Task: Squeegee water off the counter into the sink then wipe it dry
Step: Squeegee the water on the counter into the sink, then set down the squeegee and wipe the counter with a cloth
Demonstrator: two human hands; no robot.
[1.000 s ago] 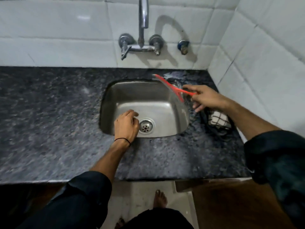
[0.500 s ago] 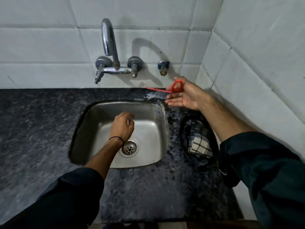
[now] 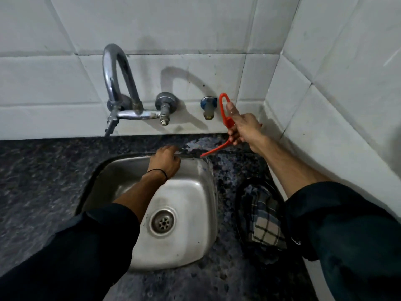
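The dark speckled stone counter (image 3: 43,170) looks polished, with a wet sheen behind the sink. The rectangular stainless-steel sink (image 3: 191,205) has a brushed, dull-bright finish and a metal drain strainer (image 3: 162,222). The curved chrome tap (image 3: 117,83) is glossy and mirror-like, with some tarnish. The white wall tiles (image 3: 173,25) are glazed, smooth and smudged. The thin red plastic squeegee (image 3: 224,114) looks smooth. The checked cloth (image 3: 264,222) is soft, matt woven fabric.

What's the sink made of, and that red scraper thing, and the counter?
Sink: probably stainless steel, dull silver with soft reflections.
Squeegee: likely plastic, smooth bright red, held in the right hand.
Counter: looks like polished granite, dark with pale speckles.
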